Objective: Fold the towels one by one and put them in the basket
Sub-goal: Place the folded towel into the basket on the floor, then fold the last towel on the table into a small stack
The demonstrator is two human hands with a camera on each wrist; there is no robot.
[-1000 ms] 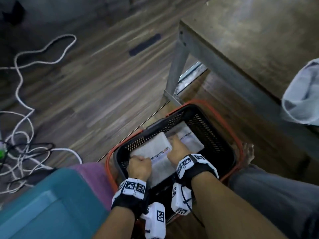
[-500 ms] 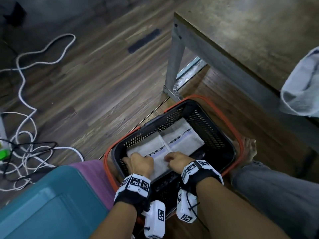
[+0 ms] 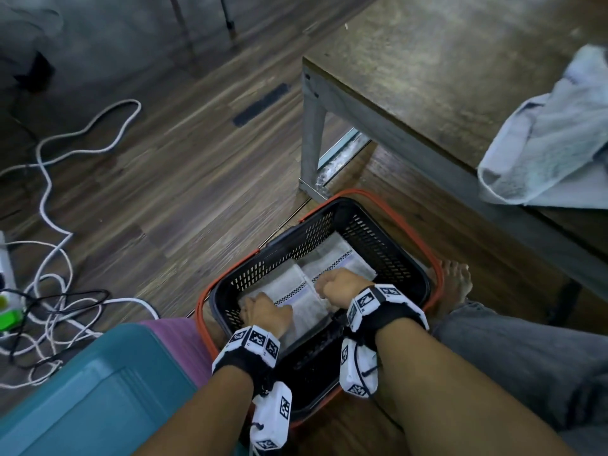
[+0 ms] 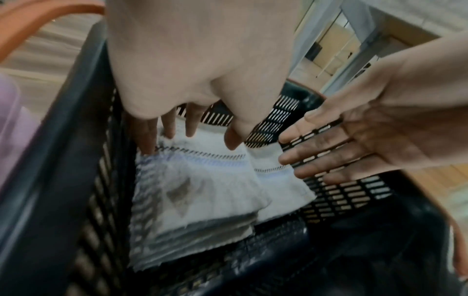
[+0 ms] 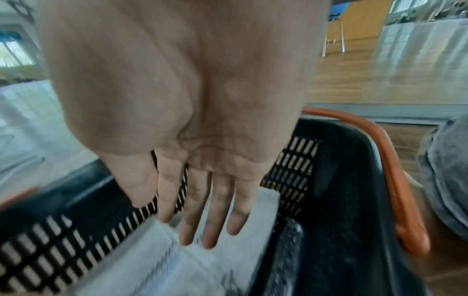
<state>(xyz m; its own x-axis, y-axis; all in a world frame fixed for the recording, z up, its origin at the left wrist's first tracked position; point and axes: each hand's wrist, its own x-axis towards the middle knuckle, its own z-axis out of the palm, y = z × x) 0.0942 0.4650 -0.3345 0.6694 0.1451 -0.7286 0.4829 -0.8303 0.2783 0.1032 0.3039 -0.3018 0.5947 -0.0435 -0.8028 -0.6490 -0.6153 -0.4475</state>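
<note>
A black basket [image 3: 378,245] with an orange rim stands on the floor between my legs. Two folded white towels lie side by side in it: the left folded towel [image 3: 306,307] [image 4: 202,190] and the right folded towel [image 3: 342,258] [image 4: 273,180] [image 5: 263,206]. My left hand [image 3: 266,311] [image 4: 192,138] reaches down with straight fingers that touch the left towel's far edge. My right hand [image 3: 339,286] [image 5: 202,230] [image 4: 329,152] hovers open just above the towels, holding nothing. An unfolded white towel [image 3: 543,143] lies crumpled on the table.
The wooden table [image 3: 427,77] stands just beyond the basket, its metal leg [image 3: 311,136] near the far rim. A teal bin [image 3: 82,390] and a purple thing [image 3: 177,340] sit left of the basket. White cables [image 3: 49,258] trail over the floor. My bare foot [image 3: 454,284] is beside the right rim.
The left towel, held tilted a second ago, now lies flat beside the other. My left hand has uncurled from it. Both hands have drawn back toward the basket's near side.
</note>
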